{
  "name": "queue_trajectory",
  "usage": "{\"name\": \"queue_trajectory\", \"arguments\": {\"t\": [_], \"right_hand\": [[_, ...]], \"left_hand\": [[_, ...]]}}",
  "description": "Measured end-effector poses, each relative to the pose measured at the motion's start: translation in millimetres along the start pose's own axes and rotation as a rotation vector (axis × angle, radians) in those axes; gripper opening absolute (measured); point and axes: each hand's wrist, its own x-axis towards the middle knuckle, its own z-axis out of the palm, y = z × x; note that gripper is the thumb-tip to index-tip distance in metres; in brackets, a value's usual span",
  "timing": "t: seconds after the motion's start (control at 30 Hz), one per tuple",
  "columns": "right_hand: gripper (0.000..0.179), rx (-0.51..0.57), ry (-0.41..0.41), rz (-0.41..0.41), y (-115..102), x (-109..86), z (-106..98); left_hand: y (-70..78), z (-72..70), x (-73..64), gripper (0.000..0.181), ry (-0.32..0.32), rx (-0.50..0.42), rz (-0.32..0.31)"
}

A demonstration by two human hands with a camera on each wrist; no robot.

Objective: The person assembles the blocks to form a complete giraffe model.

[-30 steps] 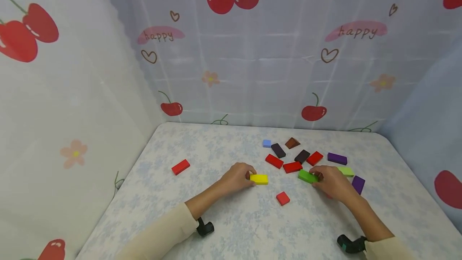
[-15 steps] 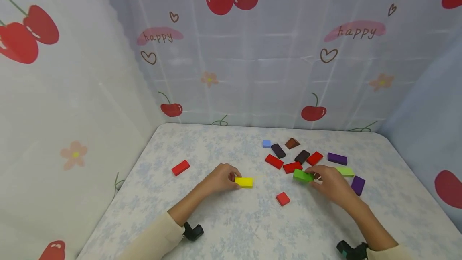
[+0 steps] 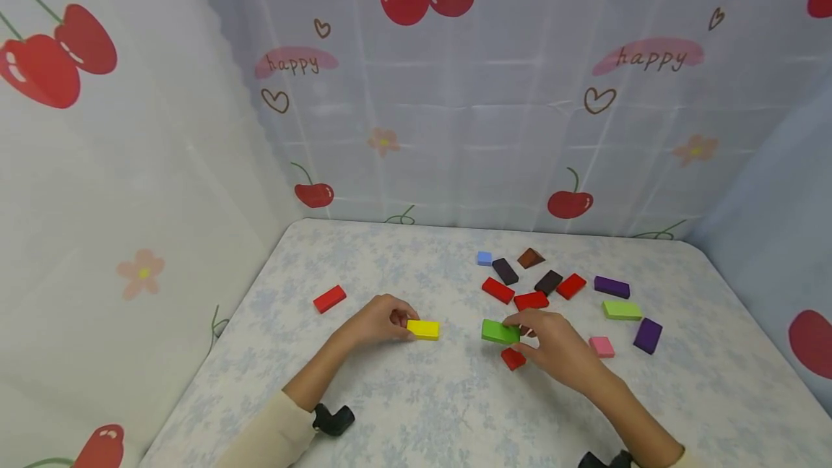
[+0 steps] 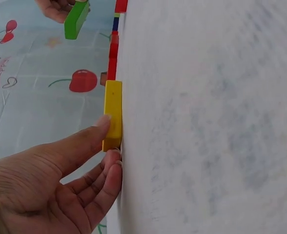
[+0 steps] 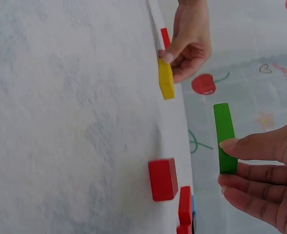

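My left hand (image 3: 373, 323) pinches the left end of a yellow block (image 3: 426, 330) between thumb and fingers. In the left wrist view this yellow block (image 4: 114, 105) lies low at the tabletop. A green block (image 3: 499, 332) is gripped at its right end by my right hand (image 3: 560, 349). The right wrist view shows the green block (image 5: 224, 122) raised off the table, its free end toward the yellow one. Below the right fingers in the head view, a small red block (image 3: 513, 360) is partly covered.
Behind the right hand lie red blocks (image 3: 497, 290), dark blocks (image 3: 505, 271), a brown triangular block (image 3: 530, 258) and a small blue block (image 3: 484, 258). Purple (image 3: 648, 336), light green (image 3: 622, 310) and pink blocks (image 3: 601, 347) lie right. A red block (image 3: 329, 299) lies far left.
My left hand has drawn the yellow block leftward. My right hand has lifted the green block and carried it left, over the small red block, uncovering the pink block.
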Motion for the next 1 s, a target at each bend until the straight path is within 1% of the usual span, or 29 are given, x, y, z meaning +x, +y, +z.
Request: {"name": "queue_trajectory", "arguments": {"t": [0.1, 0.27, 0.43, 0.57, 0.7, 0.8, 0.93, 1.0], "right_hand": [[0.038, 0.027, -0.032, -0.013, -11.3, 3.5, 10.2], [0.038, 0.026, -0.088, -0.071, -28.8, 9.7, 27.4], [0.036, 0.017, -0.163, -0.113, -41.8, 18.6, 43.9], [0.034, 0.026, -0.202, -0.133, -47.3, 25.6, 56.2], [0.032, 0.047, -0.216, -0.157, -50.5, 31.6, 66.4], [0.031, 0.060, -0.234, -0.164, -52.4, 35.2, 72.4], [0.032, 0.056, -0.250, -0.148, -54.8, 37.6, 77.9], [0.031, 0.046, -0.241, -0.144, -56.2, 37.3, 79.3]], "left_hand": [[-5.0, -2.0, -0.8, 0.023, -0.012, -0.019, 0.011], [-17.2, -2.0, -1.9, 0.024, -0.012, -0.094, 0.022], [-34.8, -0.8, -1.0, 0.019, 0.009, -0.182, 0.033], [-43.8, 0.2, -0.3, 0.019, 0.029, -0.250, 0.057], [-45.7, 1.0, -1.2, 0.021, 0.038, -0.299, 0.083], [-46.1, 2.9, -1.6, 0.022, 0.035, -0.319, 0.107], [-46.4, 5.4, -1.8, 0.024, 0.035, -0.330, 0.131], [-46.8, 5.9, -1.8, 0.024, 0.041, -0.330, 0.134]]}}
